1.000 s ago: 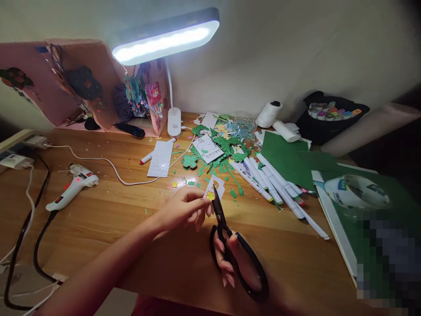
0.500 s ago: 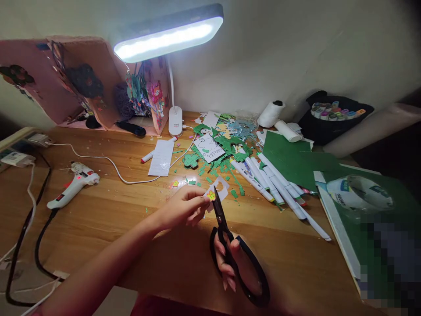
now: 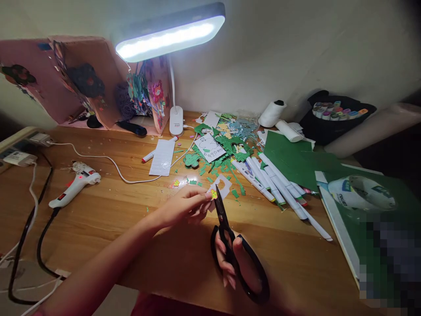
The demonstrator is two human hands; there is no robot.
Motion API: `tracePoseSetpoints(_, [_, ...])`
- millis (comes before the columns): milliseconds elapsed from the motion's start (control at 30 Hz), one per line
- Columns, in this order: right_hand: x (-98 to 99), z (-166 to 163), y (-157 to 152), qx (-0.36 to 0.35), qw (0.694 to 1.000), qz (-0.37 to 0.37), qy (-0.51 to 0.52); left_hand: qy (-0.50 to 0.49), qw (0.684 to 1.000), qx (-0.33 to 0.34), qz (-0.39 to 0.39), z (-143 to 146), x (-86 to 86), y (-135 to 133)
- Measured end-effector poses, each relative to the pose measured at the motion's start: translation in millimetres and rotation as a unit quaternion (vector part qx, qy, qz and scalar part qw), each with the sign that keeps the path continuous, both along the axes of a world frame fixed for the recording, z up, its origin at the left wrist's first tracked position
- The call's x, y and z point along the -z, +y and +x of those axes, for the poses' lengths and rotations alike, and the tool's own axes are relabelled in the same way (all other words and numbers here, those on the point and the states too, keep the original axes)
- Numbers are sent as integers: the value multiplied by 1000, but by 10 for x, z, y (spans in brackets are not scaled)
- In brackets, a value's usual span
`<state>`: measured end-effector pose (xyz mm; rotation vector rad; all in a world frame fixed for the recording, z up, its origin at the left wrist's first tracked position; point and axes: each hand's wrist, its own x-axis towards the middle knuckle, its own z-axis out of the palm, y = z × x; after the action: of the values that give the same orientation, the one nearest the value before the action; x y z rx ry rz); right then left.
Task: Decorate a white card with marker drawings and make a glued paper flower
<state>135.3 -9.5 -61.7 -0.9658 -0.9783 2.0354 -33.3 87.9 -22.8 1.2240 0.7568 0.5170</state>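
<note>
Both hands (image 3: 183, 204) (image 3: 225, 264) grasp: left, white paper (image 3: 224, 192); right, black scissors (image 3: 221, 217) pointing lengthwise away, slightly leftward.

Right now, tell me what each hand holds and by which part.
Left hand: white paper, pinched at its left edge beside the yellow flower. Right hand: black scissors, held by the handles.

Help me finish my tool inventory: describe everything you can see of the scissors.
The scissors have slim, dark, metal-looking blades joined at a pivot, and black handle loops, one looking larger. The right hand holds them by the loops, over the wooden table. The blades point forward, looking nearly closed, with their tips by a white paper slip and a small yellow flower. Whether the tips touch the paper is unclear.
</note>
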Motion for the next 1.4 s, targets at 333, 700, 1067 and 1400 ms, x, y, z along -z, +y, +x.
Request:
tracePoseSetpoints(333, [122, -42, -67, 49, 999, -16, -3, 4, 996, 77, -44, 5, 2, 1])
tracePoseSetpoints(700, [39, -37, 44, 14, 1000, -6, -15, -28, 996, 62, -54, 0, 71, 19])
tracePoseSetpoints(1067, [109, -1, -5, 19, 1000, 7, -16, -2, 999, -34, 39, -4, 99, 28])
tracePoseSetpoints(1400, [219, 9, -74, 16, 1000, -10, 15, 5, 984, -121, 127, 6, 71, -23])
